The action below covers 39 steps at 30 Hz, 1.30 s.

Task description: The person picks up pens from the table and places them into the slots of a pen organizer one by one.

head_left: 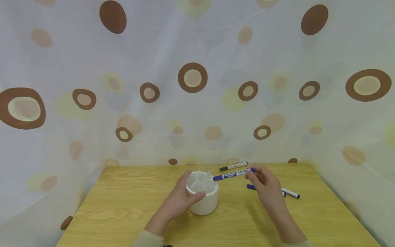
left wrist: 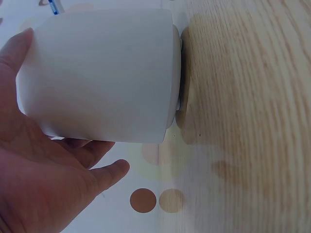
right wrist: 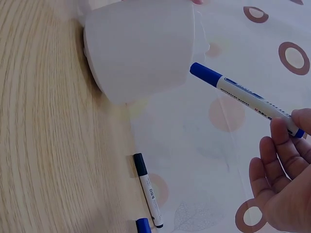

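Observation:
A round white pen holder (head_left: pixel 203 204) with petal-shaped compartments around a central ring stands upright on the wooden table. My left hand (head_left: pixel 180 197) grips it from the left, thumb on the near rim and fingers around the far side. In the left wrist view its smooth side wall (left wrist: pixel 102 73) fills much of the picture. Between thumb and fingertips, my right hand (head_left: pixel 266 185) pinches a blue-capped whiteboard marker (head_left: pixel 233 174) by its end. The marker slants slightly, its capped end (right wrist: pixel 205 74) close to the holder's right rim.
Behind the held marker, a black-capped marker (head_left: pixel 233 166) lies near the table's back edge. Two blue markers lie partly hidden under my right hand; one blue cap (head_left: pixel 251 187) and one white barrel (head_left: pixel 290 192) show. A spotted curtain (head_left: pixel 197 113) surrounds the wooden table (head_left: pixel 123 206).

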### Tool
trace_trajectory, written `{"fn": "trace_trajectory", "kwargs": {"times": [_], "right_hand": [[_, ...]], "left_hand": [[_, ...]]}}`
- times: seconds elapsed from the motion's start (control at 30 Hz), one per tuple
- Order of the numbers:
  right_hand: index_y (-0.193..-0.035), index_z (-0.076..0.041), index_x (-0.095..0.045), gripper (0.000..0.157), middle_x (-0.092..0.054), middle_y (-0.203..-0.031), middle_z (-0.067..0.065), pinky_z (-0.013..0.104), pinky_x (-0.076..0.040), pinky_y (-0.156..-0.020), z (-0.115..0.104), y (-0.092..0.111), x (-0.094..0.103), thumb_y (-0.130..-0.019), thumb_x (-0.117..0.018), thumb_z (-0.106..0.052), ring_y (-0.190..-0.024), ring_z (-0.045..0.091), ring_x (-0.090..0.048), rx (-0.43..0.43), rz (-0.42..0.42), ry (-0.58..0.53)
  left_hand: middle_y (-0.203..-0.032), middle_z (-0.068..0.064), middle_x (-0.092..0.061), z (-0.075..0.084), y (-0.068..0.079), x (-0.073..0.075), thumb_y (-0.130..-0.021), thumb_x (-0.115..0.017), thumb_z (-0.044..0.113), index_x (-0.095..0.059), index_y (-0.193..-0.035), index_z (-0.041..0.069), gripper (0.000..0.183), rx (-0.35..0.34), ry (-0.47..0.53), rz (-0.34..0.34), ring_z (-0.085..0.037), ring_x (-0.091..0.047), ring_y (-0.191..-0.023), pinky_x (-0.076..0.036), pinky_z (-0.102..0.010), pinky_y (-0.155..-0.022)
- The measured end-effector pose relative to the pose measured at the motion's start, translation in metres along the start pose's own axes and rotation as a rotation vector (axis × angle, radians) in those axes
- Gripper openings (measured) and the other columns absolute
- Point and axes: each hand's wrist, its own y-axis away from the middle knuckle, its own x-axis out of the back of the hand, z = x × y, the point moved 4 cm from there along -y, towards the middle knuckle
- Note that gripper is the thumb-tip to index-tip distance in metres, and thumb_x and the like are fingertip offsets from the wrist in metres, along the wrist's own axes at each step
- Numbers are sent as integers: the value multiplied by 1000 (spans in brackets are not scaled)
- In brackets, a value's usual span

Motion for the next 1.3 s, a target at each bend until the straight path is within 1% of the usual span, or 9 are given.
{"fn": "trace_trajectory", "kwargs": {"times": [0.13, 0.27, 0.4, 0.6, 0.87, 0.97, 1.1, 1.2, 1.3], "right_hand": [[-135, -7, -69, 38, -77, -116, 5, 21, -56, -89, -1, 2, -6, -114, -65, -39, -108, 12, -69, 2, 1, -10], [-134, -8, -70, 37, -76, -116, 6, 22, -58, -90, 0, 2, -11, -113, -66, -38, -109, 15, -69, 13, -3, -16], [-134, -9, -71, 35, -76, -117, 6, 22, -57, -93, 0, 2, -15, -114, -66, -37, -111, 18, -69, 29, -13, -2], [-137, -10, -70, 33, -78, -118, 5, 18, -53, -100, 0, 3, -19, -115, -64, -34, -118, 17, -69, 29, -40, -12], [-143, -10, -71, 33, -80, -115, 4, 15, -50, -105, -3, 1, -28, -116, -61, -26, -119, 14, -70, 136, -81, -31], [-144, -11, -71, 32, -80, -115, 3, 16, -50, -105, -5, 0, -29, -116, -60, -25, -118, 14, -71, 150, -94, -3], [-143, -11, -71, 31, -80, -115, 3, 17, -51, -103, -6, -2, -29, -116, -60, -24, -115, 14, -73, 165, -88, 30], [-140, -10, -73, 30, -79, -115, 5, 18, -53, -102, -8, -4, -29, -116, -62, -24, -114, 16, -74, 174, -94, 41], [-140, -10, -73, 31, -79, -116, 3, 22, -55, -101, -11, -6, -31, -115, -63, -27, -115, 19, -74, 179, -105, 55]], "left_hand": [[-174, -24, -32, -1, -1, 0, -98, -79, 57, -20, -175, 9, 108, -1, 3, -4, -49, -43, -153, -35, -74, -121], [-174, -24, -31, -1, -1, -1, -98, -79, 57, -20, -175, 8, 109, 4, 9, -6, -49, -42, -153, -35, -74, -121], [-174, -25, -32, -1, -1, 0, -98, -80, 57, -20, -175, 8, 109, 2, 14, -6, -50, -42, -153, -35, -75, -121], [-174, -26, -31, -1, -1, 1, -98, -79, 57, -20, -175, 5, 110, -2, 15, -13, -51, -42, -153, -34, -75, -121], [-174, -26, -32, -2, -2, 0, -98, -80, 55, -20, -175, 6, 109, -5, 19, -12, -50, -41, -154, -33, -75, -122], [-173, -26, -32, -1, -1, 0, -98, -80, 55, -20, -175, 6, 109, -4, 21, -13, -50, -41, -154, -33, -75, -122], [-173, -26, -32, 0, -1, 0, -99, -80, 55, -20, -175, 6, 109, -5, 18, -12, -50, -41, -153, -34, -74, -122], [-173, -26, -32, -1, -1, 0, -99, -80, 55, -20, -175, 6, 109, -2, 18, -9, -50, -41, -153, -34, -74, -122], [-173, -27, -32, 0, -1, 0, -99, -80, 55, -20, -175, 6, 109, -1, 18, -8, -50, -41, -153, -33, -74, -122]]}}
